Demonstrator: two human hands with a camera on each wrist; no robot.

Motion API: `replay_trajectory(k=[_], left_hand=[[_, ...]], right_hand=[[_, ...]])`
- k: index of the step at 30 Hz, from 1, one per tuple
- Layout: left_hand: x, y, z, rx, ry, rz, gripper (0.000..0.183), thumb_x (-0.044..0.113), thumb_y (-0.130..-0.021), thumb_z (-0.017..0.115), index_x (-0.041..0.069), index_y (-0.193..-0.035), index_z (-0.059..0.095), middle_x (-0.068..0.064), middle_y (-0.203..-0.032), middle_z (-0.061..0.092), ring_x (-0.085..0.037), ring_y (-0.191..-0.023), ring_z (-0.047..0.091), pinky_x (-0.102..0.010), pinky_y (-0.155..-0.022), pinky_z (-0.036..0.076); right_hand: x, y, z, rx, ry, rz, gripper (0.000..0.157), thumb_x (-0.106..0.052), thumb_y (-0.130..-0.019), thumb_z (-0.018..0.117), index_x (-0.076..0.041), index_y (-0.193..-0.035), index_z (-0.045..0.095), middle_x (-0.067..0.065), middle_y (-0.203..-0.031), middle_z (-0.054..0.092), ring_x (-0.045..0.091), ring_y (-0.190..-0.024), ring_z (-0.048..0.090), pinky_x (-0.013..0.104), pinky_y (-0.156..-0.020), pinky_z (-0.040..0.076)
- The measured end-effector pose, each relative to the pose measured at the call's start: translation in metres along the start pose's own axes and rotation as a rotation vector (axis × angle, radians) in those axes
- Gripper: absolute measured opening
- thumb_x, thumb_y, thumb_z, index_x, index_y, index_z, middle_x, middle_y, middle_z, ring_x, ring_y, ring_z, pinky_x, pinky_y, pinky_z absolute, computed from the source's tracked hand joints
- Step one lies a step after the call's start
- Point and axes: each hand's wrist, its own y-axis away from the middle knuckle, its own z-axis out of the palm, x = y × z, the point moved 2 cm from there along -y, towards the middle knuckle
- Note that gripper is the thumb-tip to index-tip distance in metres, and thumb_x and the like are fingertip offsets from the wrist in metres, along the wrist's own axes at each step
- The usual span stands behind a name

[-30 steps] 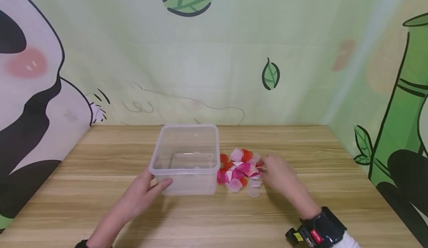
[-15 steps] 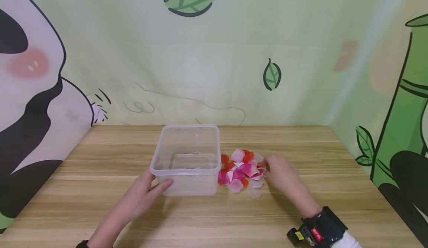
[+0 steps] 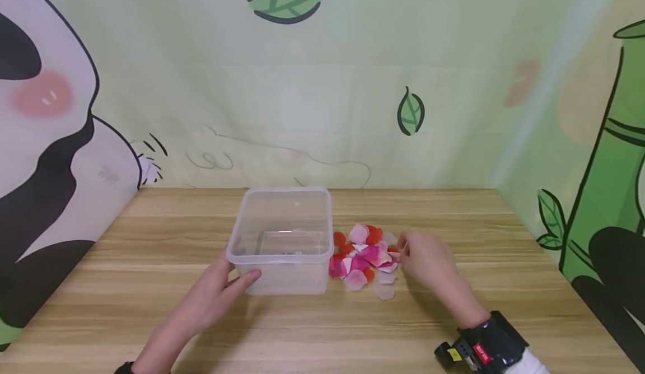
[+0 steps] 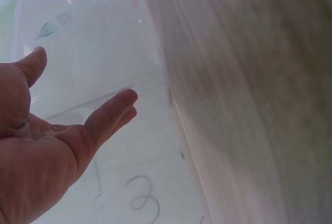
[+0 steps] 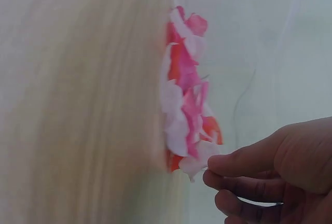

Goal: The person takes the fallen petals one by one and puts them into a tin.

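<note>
Right of the tub (image 3: 297, 278), the right grip (image 3: 428, 259) pinches a petal (image 5: 199, 154) (probably light, soft, best held edgewise); the left grip (image 3: 214, 291) is spread.

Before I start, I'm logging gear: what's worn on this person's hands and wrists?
Neither hand is gloved. Behind the right hand sits a broad black strap with a small black cylinder, a yellow label and a red label whose white marks are too small to read; then a white sleeve shows. Behind the left hand, only the edge of a black band shows.
</note>
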Motion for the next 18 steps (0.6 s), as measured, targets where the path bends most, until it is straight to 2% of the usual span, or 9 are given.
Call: replay_trajectory(k=[8, 15, 18], left_hand=[[0.0, -0.001, 0.0, 0.004, -0.014, 0.007, 0.056, 0.021, -0.099, 0.063, 0.019, -0.147, 0.035, 0.0, -0.135, 0.048, -0.02, -0.123, 0.049, -0.027, -0.093, 0.048], [0.0, 0.0, 0.0, 0.006, -0.035, 0.006, 0.056, 0.021, -0.099, 0.063, 0.018, -0.147, 0.035, 0.0, -0.134, 0.048, -0.02, -0.123, 0.049, -0.028, -0.094, 0.048], [0.0, 0.0, 0.0, 0.011, -0.061, 0.012, 0.058, 0.022, -0.098, 0.063, 0.018, -0.148, 0.033, 0.0, -0.134, 0.048, -0.021, -0.123, 0.049, -0.032, -0.096, 0.047]], right_hand=[[-0.006, 0.002, -0.013, 0.027, 0.011, -0.006, 0.007, -0.008, -0.086, 0.074, -0.008, -0.092, 0.071, 0.0, -0.08, 0.063, 0.018, -0.07, 0.059, 0.029, -0.061, 0.052], [-0.017, 0.005, -0.018, 0.081, -0.008, -0.031, 0.006, -0.013, -0.087, 0.076, -0.01, -0.091, 0.073, -0.004, -0.075, 0.062, 0.014, -0.063, 0.055, 0.023, -0.052, 0.045], [-0.023, 0.007, -0.02, 0.131, -0.041, -0.067, 0.008, -0.013, -0.086, 0.078, -0.01, -0.092, 0.074, -0.005, -0.073, 0.061, 0.012, -0.059, 0.052, 0.021, -0.049, 0.042]])
